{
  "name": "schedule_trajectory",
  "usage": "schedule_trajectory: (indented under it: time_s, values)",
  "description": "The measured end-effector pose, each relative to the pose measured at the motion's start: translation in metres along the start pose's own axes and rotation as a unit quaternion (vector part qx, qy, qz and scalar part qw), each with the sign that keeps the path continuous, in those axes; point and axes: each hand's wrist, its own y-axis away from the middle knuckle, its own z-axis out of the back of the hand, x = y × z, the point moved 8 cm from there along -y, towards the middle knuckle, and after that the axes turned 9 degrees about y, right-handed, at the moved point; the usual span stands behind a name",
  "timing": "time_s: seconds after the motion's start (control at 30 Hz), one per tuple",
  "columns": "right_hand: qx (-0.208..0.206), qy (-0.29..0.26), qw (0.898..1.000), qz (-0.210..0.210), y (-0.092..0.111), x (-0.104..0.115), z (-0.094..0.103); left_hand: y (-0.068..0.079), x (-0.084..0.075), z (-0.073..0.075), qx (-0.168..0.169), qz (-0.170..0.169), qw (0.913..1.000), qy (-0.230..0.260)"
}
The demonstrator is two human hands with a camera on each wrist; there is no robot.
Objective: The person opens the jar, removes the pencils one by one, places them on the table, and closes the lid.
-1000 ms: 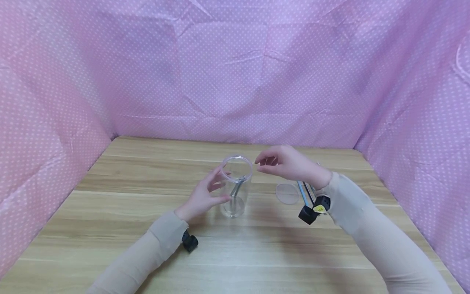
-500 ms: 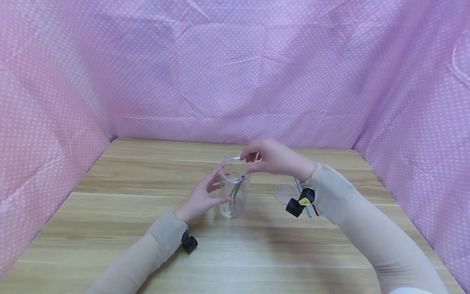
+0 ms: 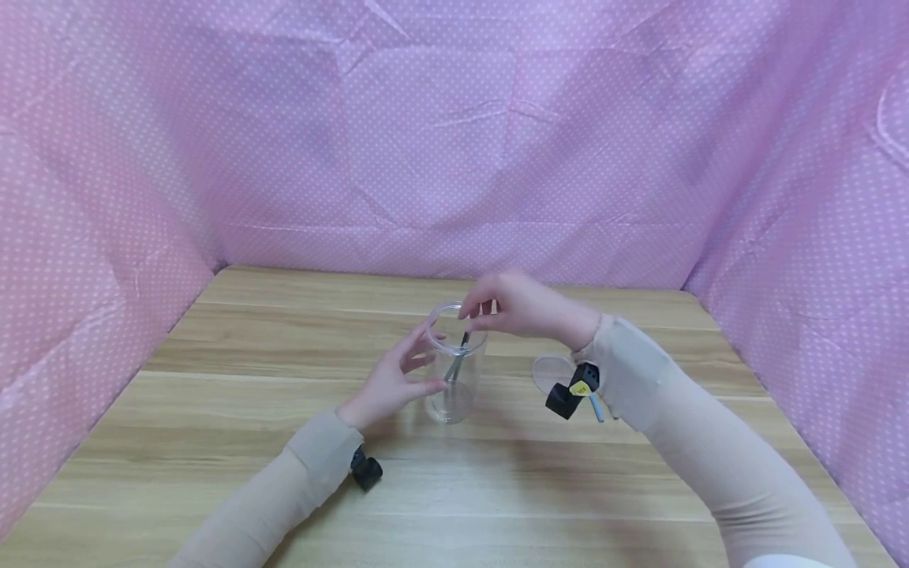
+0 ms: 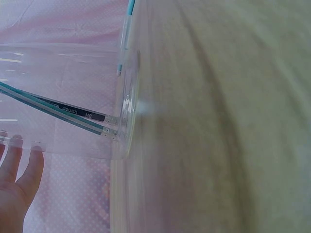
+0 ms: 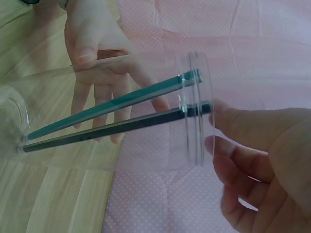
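A tall clear plastic jar point(image 3: 452, 404) stands uncovered on the wooden table. My left hand point(image 3: 392, 380) holds it from the left, thumb in front and fingers spread behind. Inside lean a black pencil point(image 5: 121, 127) and a teal pencil point(image 5: 109, 106), their lower ends on the jar's bottom. Lettering with "HB" shows on the black one in the left wrist view. At the mouth, my right hand point(image 3: 521, 308) pinches the black pencil's top end between thumb and forefinger. The teal pencil's top lies beside it, just within the rim.
Right of the jar lies a clear round lid point(image 3: 545, 371), partly covered by the right wrist's camera point(image 3: 564, 398). A blue pencil point(image 3: 596, 409) pokes out under that wrist. Pink dotted cloth point(image 3: 454, 158) hangs behind the table point(image 3: 454, 505) and along both sides.
My right hand has come left from above the lid to the jar's mouth and taken hold of the black pencil's top. The left hand and jar have stayed still.
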Motion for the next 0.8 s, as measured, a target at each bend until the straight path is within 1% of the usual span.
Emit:
schedule_trajectory:
  time_s: [0.17, 0.37, 0.5, 0.63, 0.73, 0.8]
  values:
    - [-0.015, -0.005, 1.000, 0.023, 0.000, 0.003, -0.003, 0.000, 0.002, 0.001, -0.002, 0.008, 0.9999, 0.006]
    - [-0.011, -0.010, 0.999, 0.036, 0.000, 0.005, -0.007, 0.001, 0.001, 0.001, -0.003, 0.016, 0.9998, 0.011]
    - [0.009, -0.026, 0.999, 0.031, -0.001, 0.003, -0.010, 0.000, 0.002, 0.001, -0.003, 0.011, 0.9998, 0.015]
    - [0.039, -0.062, 0.997, 0.009, -0.001, 0.001, -0.013, 0.000, 0.001, 0.001, -0.002, 0.008, 0.9999, 0.010]
    - [0.059, -0.079, 0.995, -0.008, -0.001, -0.001, -0.014, 0.000, 0.002, 0.001, -0.002, 0.014, 0.9999, 0.004]
    - [0.068, -0.084, 0.994, -0.011, -0.001, -0.001, -0.015, 0.000, 0.002, 0.001, -0.001, 0.021, 0.9998, 0.006]
